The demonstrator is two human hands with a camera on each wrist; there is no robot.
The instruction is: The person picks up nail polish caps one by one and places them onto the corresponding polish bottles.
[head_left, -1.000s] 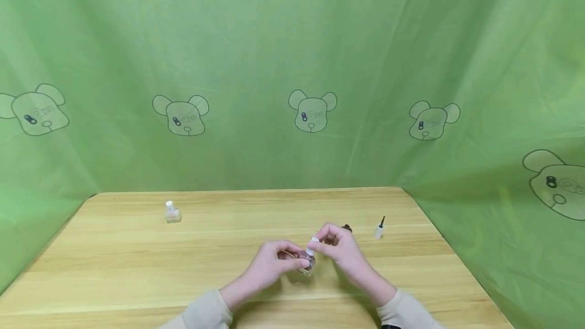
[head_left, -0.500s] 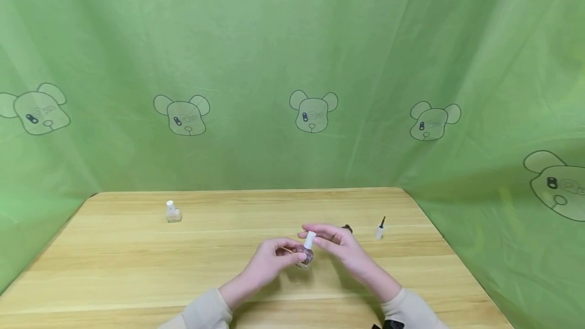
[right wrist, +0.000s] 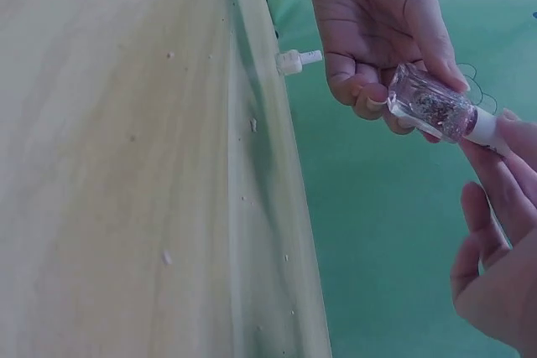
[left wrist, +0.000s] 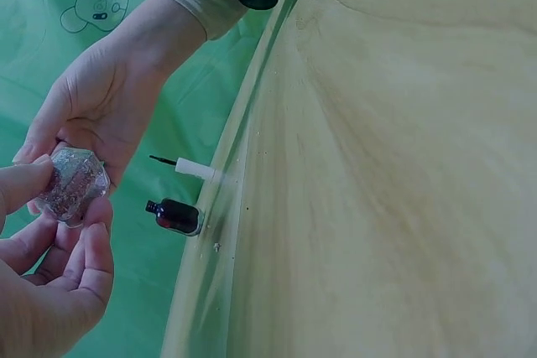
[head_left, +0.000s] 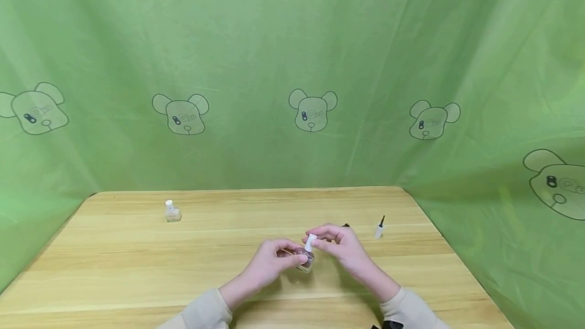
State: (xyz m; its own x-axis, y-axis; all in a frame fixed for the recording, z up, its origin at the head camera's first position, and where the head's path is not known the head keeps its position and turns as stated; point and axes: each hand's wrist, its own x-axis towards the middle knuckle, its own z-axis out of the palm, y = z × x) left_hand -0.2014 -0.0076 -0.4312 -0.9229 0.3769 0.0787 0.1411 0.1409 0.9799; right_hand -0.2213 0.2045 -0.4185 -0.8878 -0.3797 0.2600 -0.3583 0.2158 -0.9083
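Note:
A small clear nail polish bottle [head_left: 305, 267] with dark glitter inside stands tilted between my two hands. My left hand [head_left: 274, 260] holds its glass body, thumb on one side and fingers on the other. My right hand [head_left: 345, 250] pinches the bottle's white cap [head_left: 310, 243] between thumb and fingers. In the right wrist view the cap [right wrist: 484, 129] sits against the bottle's neck, and glitter clings inside the glass [right wrist: 430, 108]. From the left wrist view the bottle's base [left wrist: 75, 186] faces the camera, with the cap hidden behind it.
A second nail polish bottle [head_left: 172, 214], pale with a white cap, stands at the back left. Behind my right hand is a dark uncapped bottle [left wrist: 176, 216], mostly hidden in the head view. Right of it a white cap [head_left: 379, 231] stands with its dark brush up. Green curtain surrounds the table.
My right fingers loosened and spread beside the white cap, then closed on it again. The bottle tilted slightly leftward as more of the cap came into sight. The left hand keeps its hold.

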